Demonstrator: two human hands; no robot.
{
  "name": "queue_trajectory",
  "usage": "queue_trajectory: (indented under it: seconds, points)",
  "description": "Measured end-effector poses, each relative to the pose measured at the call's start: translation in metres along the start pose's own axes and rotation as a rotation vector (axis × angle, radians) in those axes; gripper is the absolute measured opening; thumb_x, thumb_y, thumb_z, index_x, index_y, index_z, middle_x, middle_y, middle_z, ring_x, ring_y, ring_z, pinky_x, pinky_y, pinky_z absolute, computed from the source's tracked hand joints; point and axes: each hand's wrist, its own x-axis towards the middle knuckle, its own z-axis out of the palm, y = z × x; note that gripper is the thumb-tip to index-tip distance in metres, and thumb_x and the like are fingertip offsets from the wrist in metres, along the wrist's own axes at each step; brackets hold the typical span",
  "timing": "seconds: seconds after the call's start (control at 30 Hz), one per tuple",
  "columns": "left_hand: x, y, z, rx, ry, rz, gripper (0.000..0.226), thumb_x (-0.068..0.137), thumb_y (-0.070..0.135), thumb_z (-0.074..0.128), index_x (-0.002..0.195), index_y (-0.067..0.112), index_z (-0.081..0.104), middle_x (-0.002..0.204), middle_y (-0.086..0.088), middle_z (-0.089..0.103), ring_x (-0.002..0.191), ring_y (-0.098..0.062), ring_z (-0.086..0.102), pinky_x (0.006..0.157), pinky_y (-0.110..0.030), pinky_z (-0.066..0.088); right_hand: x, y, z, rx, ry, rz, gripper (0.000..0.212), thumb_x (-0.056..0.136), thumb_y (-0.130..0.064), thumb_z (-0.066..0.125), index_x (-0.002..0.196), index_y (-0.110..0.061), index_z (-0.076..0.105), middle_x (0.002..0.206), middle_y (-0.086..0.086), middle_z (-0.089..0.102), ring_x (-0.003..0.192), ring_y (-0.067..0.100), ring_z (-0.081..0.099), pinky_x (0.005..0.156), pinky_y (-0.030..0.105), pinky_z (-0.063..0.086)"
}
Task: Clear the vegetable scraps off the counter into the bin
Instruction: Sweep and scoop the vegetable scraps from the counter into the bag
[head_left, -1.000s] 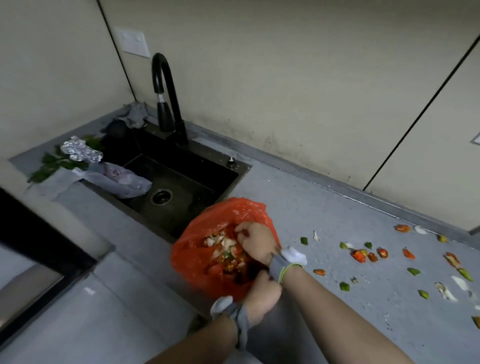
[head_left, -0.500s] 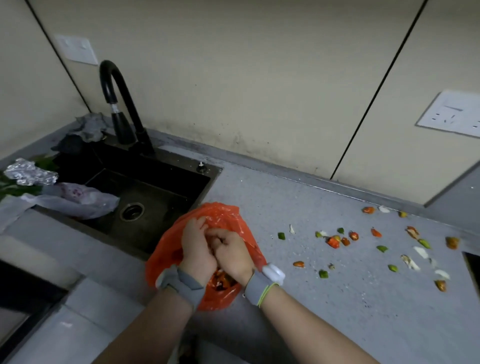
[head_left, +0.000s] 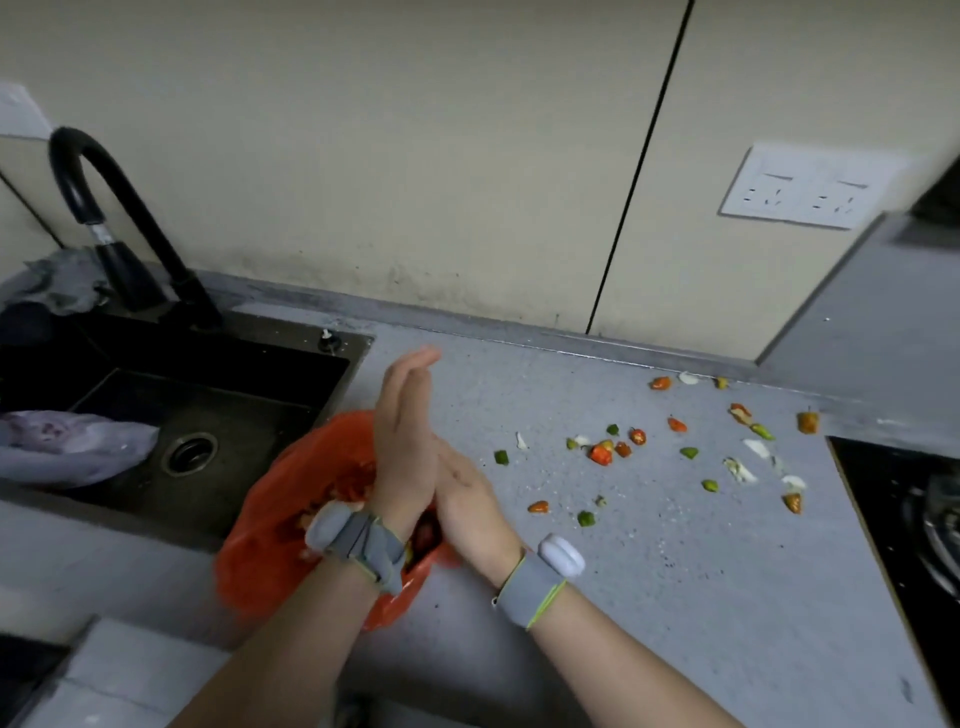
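Palms meet over the orange bag (head_left: 291, 499) as my straight-fingered left hand (head_left: 405, 452) hides the fingers of my right hand (head_left: 467, 504), vegetable scraps (head_left: 602, 454) strewn across the tabletop (head_left: 649, 597).

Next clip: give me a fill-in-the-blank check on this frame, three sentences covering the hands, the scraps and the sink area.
1. The left hand and right hand press palm to palm above the orange plastic ____.
2. The loose vegetable scraps lie on the counter to the ____ of the hands.
3. The black faucet stands at the back of the ____.
Missing words: bag; right; sink.
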Motion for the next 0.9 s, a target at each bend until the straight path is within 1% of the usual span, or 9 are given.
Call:
queue_trajectory:
  seconds: [0.07, 0.1, 0.17, 0.23, 0.33, 0.5, 0.63, 0.77, 0.9]
  points:
    - [0.002, -0.009, 0.023, -0.007, -0.135, 0.064, 0.036, 0.097, 0.023, 0.035, 0.115, 0.012, 0.065, 0.122, 0.005, 0.063, 0.118, 0.005, 0.053, 0.099, -0.007, 0.033, -0.003, 0.026, -0.027, -0.063, 0.091, 0.057, 0.048, 0.097, -0.009, 0.047, 0.143, -0.024, 0.053, 0.147, -0.005, 0.052, 0.138, 0.004, 0.042, 0.119, 0.033, 0.031]
    - [-0.001, -0.020, 0.038, 0.014, -0.208, 0.072, 0.035, 0.097, 0.026, 0.036, 0.113, 0.016, 0.066, 0.123, 0.005, 0.063, 0.120, 0.004, 0.052, 0.101, -0.008, 0.032, -0.005, 0.042, -0.045, -0.094, 0.146, 0.073, 0.050, 0.096, -0.006, 0.048, 0.144, -0.019, 0.052, 0.149, -0.002, 0.051, 0.139, 0.007, 0.042, 0.119, 0.031, 0.031]
    - [-0.005, -0.045, 0.062, 0.134, -0.348, 0.065, 0.038, 0.095, 0.039, 0.036, 0.113, 0.023, 0.065, 0.133, 0.005, 0.057, 0.131, -0.001, 0.045, 0.110, -0.019, 0.027, -0.012, 0.054, -0.073, -0.105, 0.243, 0.149, 0.050, 0.096, -0.001, 0.048, 0.145, -0.013, 0.050, 0.148, 0.000, 0.051, 0.134, 0.003, 0.042, 0.112, 0.011, 0.030]
    - [-0.014, -0.080, 0.083, 0.356, -0.478, -0.003, 0.043, 0.097, 0.044, 0.035, 0.125, 0.025, 0.062, 0.148, 0.005, 0.045, 0.143, -0.008, 0.030, 0.120, -0.036, 0.011, -0.021, 0.073, -0.103, -0.118, 0.314, 0.204, 0.052, 0.096, -0.001, 0.048, 0.146, -0.014, 0.048, 0.148, 0.000, 0.049, 0.137, 0.007, 0.041, 0.114, 0.015, 0.029]
    - [-0.039, -0.127, 0.089, 0.708, -0.637, -0.085, 0.042, 0.105, 0.039, 0.034, 0.144, 0.030, 0.045, 0.163, 0.008, 0.020, 0.151, -0.012, 0.006, 0.120, -0.047, -0.007, -0.037, 0.104, -0.142, -0.209, 0.393, 0.273, 0.055, 0.096, -0.005, 0.049, 0.148, -0.020, 0.044, 0.155, -0.002, 0.041, 0.145, 0.015, 0.034, 0.122, 0.032, 0.024]
    - [-0.071, -0.164, 0.077, 1.030, -0.735, -0.157, 0.070, 0.091, 0.062, 0.013, 0.155, 0.035, 0.015, 0.165, 0.009, -0.007, 0.150, -0.018, -0.017, 0.119, -0.054, -0.011, -0.077, 0.145, -0.199, -0.354, 0.473, 0.408, 0.060, 0.100, -0.023, 0.052, 0.155, -0.026, 0.030, 0.165, -0.004, 0.019, 0.152, 0.018, 0.018, 0.124, 0.035, 0.013]
    - [-0.079, -0.170, 0.091, 1.169, -0.847, 0.059, 0.083, 0.079, 0.065, -0.003, 0.156, 0.034, 0.006, 0.164, 0.007, -0.016, 0.148, -0.020, -0.025, 0.115, -0.058, -0.019, -0.094, 0.160, -0.233, -0.471, 0.571, 0.479, 0.065, 0.101, -0.035, 0.050, 0.158, -0.028, 0.020, 0.167, -0.002, 0.007, 0.154, 0.020, 0.006, 0.125, 0.043, 0.006]
    - [-0.087, -0.174, 0.128, 1.187, -1.080, 0.233, 0.083, 0.080, 0.067, 0.004, 0.156, 0.034, 0.002, 0.162, 0.006, -0.023, 0.146, -0.024, -0.029, 0.112, -0.060, -0.022, -0.119, 0.159, -0.252, -0.544, 0.638, 0.598, 0.065, 0.101, -0.034, 0.049, 0.158, -0.028, 0.017, 0.167, 0.002, 0.003, 0.154, 0.026, 0.003, 0.124, 0.047, 0.005]
    - [-0.093, -0.173, 0.174, 1.211, -1.178, 0.314, 0.077, 0.090, 0.064, 0.017, 0.157, 0.031, -0.003, 0.162, 0.000, -0.024, 0.146, -0.029, -0.029, 0.115, -0.060, -0.016, -0.135, 0.160, -0.279, -0.601, 0.666, 0.623, 0.066, 0.101, -0.036, 0.049, 0.158, -0.030, 0.016, 0.167, 0.001, 0.001, 0.154, 0.028, 0.001, 0.124, 0.051, 0.003]
